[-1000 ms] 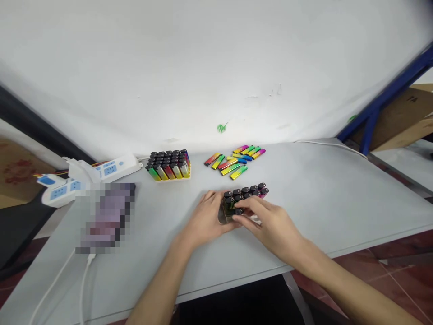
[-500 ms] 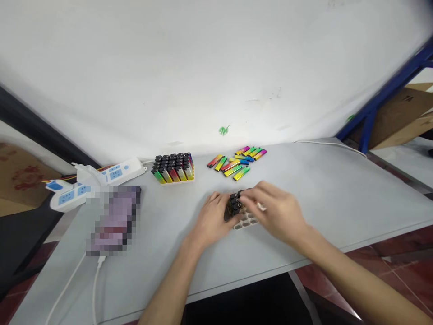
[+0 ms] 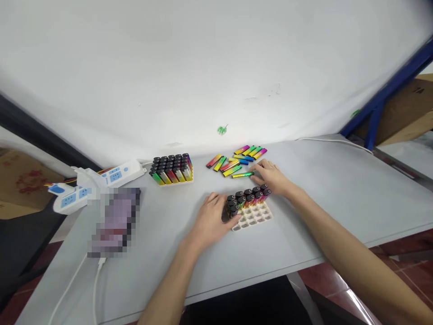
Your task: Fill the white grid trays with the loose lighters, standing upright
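Note:
A white lighter tray point(image 3: 252, 217) lies on the table, its back rows filled with upright black-topped lighters point(image 3: 249, 197) and its front sockets bare. Around the left end of this tray my left hand point(image 3: 210, 219) is closed, thumb at the front corner and fingers behind. Just beyond the tray, my right hand point(image 3: 271, 177) pinches the black end of a yellow-green lighter point(image 3: 241, 175), which is still down near the tabletop. Several loose lighters point(image 3: 232, 170) in bright metallic colours lie flat behind it.
A second tray of upright lighters point(image 3: 172, 174) stands by the wall at left. Farther left are a white power strip point(image 3: 111, 176) and a pixelated purple object point(image 3: 117, 221) with a white cable point(image 3: 96, 284). A blue metal frame point(image 3: 375, 117) borders the table at right.
My right hand has moved from over the tray out to the loose lighters and taken hold of one, turning it. My left hand stays at the tray.

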`<state>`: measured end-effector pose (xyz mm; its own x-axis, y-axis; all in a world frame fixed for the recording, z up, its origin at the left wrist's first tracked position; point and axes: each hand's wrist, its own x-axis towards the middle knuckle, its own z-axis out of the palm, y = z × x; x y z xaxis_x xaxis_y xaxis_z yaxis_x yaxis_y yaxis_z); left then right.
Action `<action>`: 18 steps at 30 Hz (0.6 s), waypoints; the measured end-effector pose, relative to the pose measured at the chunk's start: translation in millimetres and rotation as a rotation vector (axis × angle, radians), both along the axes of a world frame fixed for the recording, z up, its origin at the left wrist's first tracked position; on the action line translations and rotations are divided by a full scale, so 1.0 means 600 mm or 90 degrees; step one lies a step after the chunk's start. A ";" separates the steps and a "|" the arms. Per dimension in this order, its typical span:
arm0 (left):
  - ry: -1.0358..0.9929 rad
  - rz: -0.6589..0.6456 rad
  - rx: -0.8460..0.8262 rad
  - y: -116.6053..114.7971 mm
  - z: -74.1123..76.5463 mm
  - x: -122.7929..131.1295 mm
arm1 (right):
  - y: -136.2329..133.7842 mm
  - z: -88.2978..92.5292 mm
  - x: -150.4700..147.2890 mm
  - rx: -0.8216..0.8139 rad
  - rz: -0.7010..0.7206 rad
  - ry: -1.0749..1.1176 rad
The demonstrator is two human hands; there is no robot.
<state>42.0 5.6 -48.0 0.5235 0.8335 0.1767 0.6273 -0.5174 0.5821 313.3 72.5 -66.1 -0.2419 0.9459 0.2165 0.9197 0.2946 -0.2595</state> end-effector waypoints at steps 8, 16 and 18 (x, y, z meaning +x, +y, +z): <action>-0.005 -0.010 0.007 0.000 0.000 -0.003 | -0.023 0.024 0.018 -0.045 -0.099 0.616; 0.013 -0.001 0.006 0.000 0.002 -0.002 | -0.022 -0.004 -0.005 0.036 -0.093 0.316; 0.015 0.001 0.007 0.000 0.002 -0.003 | -0.021 -0.014 -0.007 0.068 -0.069 0.236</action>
